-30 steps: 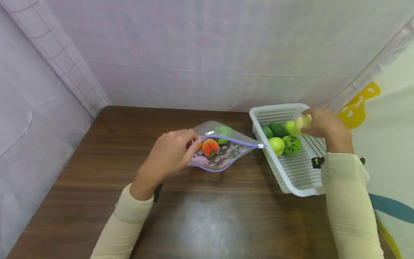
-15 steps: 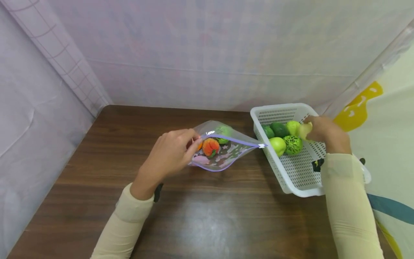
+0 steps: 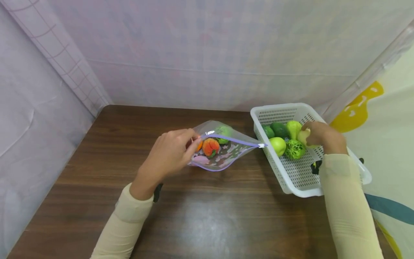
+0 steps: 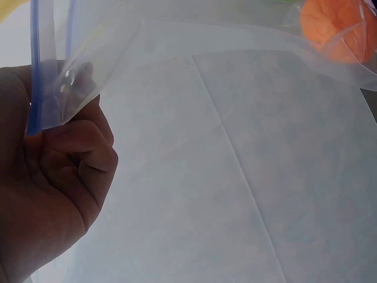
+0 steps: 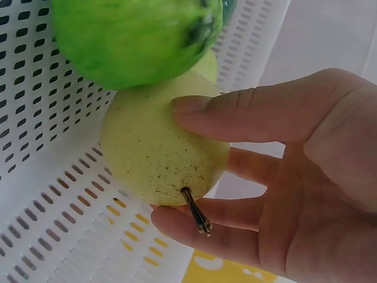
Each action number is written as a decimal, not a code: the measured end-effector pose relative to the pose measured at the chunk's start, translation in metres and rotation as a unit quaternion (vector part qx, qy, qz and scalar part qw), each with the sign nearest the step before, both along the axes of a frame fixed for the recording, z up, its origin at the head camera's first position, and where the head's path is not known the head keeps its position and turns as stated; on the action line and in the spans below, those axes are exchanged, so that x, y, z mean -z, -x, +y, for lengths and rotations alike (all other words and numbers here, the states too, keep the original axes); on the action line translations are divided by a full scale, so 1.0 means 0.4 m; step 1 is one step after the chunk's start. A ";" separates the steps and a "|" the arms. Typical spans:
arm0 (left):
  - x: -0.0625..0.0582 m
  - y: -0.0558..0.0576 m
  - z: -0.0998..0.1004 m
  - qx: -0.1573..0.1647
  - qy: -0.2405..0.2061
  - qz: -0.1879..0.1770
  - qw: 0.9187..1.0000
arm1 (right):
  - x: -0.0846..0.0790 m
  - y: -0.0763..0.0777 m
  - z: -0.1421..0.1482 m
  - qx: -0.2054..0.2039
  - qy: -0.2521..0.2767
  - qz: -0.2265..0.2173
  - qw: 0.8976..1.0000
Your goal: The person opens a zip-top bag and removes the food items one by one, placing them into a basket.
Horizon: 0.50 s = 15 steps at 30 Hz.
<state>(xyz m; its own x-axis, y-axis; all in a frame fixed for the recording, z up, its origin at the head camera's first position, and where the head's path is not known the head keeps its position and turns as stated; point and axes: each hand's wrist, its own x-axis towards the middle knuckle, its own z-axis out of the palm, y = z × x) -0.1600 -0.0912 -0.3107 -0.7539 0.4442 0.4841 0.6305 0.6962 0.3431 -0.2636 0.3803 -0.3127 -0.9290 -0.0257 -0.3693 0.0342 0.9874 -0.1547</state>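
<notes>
In the head view my left hand (image 3: 169, 153) pinches the corner of a clear zip bag (image 3: 240, 141) with a purple seam, its mouth agape. Inside the bag lie an orange pumpkin-like piece (image 3: 211, 147), a green piece (image 3: 224, 135) and other bits partly behind the film. The left wrist view has the thumb and fingers on the blue-looking zip strip (image 4: 36, 71). My right hand (image 3: 326, 137), inside the white basket (image 3: 275, 167), grips a pale yellow pear (image 5: 159, 141) with a dark stem, thumb on top and fingers below. The pear touches a mottled green fruit (image 5: 135, 41).
Also in the basket are a green apple (image 3: 277, 146), a yellow-green pear (image 3: 293, 128), dark green fruits (image 3: 279, 130) and a black item (image 3: 316, 167). The basket stands at the right of the brown wooden table (image 3: 207, 216). Pale cloth (image 3: 207, 54) hangs behind.
My right hand has lowered into the basket with the pale pear, moving slightly left. The mottled green fruit and yellow-green pear have shifted a little. The left hand and bag have stayed still.
</notes>
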 end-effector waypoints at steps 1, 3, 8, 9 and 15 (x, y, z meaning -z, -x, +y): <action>0.001 0.000 0.000 -0.001 0.000 -0.001 1.000 | 0.001 0.001 0.000 -0.002 0.000 -0.002 1.000; 0.001 0.000 0.000 -0.001 -0.001 0.000 1.000 | 0.003 0.002 -0.001 -0.006 -0.001 -0.008 1.000; 0.003 0.001 -0.001 0.001 -0.003 0.005 1.000 | 0.012 0.001 0.001 -0.011 0.005 -0.028 1.000; 0.003 0.000 -0.001 0.001 -0.004 0.006 1.000 | 0.014 0.001 0.002 -0.010 0.005 -0.029 1.000; 0.004 0.001 -0.001 0.001 -0.002 0.004 1.000 | 0.017 0.002 0.008 0.011 0.003 -0.026 1.000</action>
<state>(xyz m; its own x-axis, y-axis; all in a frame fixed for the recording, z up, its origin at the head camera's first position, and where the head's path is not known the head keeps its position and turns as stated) -0.1604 -0.0917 -0.3123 -0.7485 0.4437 0.4928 0.6353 0.6929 0.3411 -0.2645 0.3836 -0.3197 -0.9088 -0.0078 -0.4172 0.0643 0.9853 -0.1585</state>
